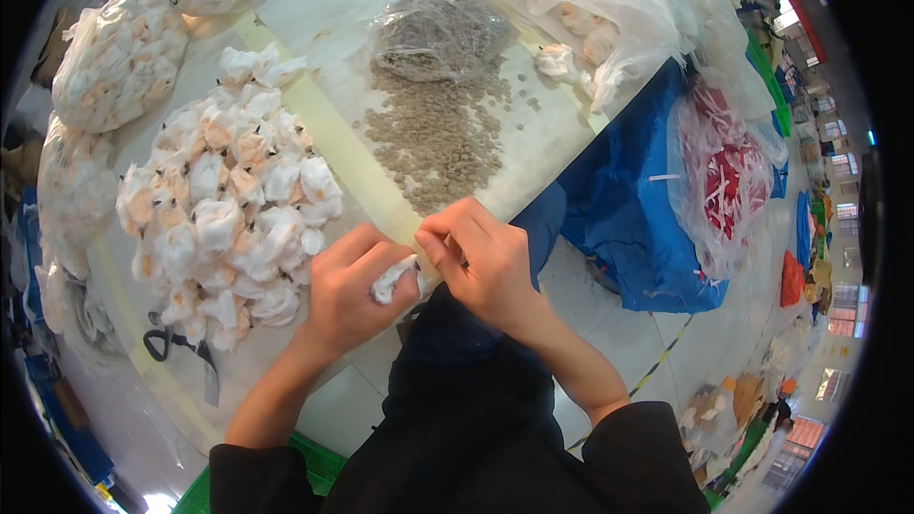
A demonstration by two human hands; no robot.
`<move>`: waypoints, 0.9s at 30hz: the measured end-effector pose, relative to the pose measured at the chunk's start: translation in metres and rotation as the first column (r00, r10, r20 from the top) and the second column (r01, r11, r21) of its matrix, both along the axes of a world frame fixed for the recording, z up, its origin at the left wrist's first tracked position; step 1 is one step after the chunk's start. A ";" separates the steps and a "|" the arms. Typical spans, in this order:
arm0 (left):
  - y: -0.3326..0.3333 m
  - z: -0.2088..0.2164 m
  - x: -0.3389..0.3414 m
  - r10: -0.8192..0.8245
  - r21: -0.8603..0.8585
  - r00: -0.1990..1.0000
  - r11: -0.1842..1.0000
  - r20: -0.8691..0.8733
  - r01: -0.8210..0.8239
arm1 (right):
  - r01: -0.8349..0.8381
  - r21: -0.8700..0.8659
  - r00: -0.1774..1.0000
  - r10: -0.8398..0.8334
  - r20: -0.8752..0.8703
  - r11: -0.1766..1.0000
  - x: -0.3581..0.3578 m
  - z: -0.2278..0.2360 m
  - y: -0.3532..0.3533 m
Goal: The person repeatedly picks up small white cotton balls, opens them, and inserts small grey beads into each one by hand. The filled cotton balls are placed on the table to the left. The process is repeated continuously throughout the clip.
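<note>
My left hand [354, 278] is closed around a small white, fluffy piece of cloth [393, 278], part of which shows between thumb and fingers. Close beside it, my right hand [484, 265] pinches thumb and forefinger together; whatever they hold is too small to make out. Both hands are over the table's near edge. To their left lies a large heap of soft white and peach pieces [228, 200] with dark tips. Many small grey-brown discs [433, 138] are scattered just beyond the hands, spreading from a clear plastic bag [443, 29] full of them.
Stuffed clear bags [119, 67] line the left side. Black-handled scissors [181, 347] lie near the heap. A plastic bag [609, 0] with more white pieces sits at the far right. Beside the table stands a blue sack [633, 228], with red material [728, 186] in clear plastic on it.
</note>
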State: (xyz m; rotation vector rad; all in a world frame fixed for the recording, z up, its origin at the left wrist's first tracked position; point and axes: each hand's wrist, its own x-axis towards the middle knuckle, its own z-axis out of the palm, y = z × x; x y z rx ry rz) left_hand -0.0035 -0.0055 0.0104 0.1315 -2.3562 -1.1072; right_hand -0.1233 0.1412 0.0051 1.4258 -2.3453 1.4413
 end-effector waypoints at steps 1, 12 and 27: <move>0.001 0.000 0.000 -0.004 -0.007 1.000 1.000 0.004 0.004 | -0.027 -0.003 0.999 0.027 0.036 1.000 0.000 0.003 0.003; 0.000 -0.009 -0.001 -0.013 0.056 1.000 0.998 0.026 0.011 | -0.126 -0.075 0.991 0.129 0.037 0.989 0.004 0.002 0.007; 0.001 -0.005 -0.001 -0.191 0.195 0.981 0.964 0.043 0.179 | -0.206 -0.092 0.926 0.224 0.303 0.974 0.000 -0.006 0.015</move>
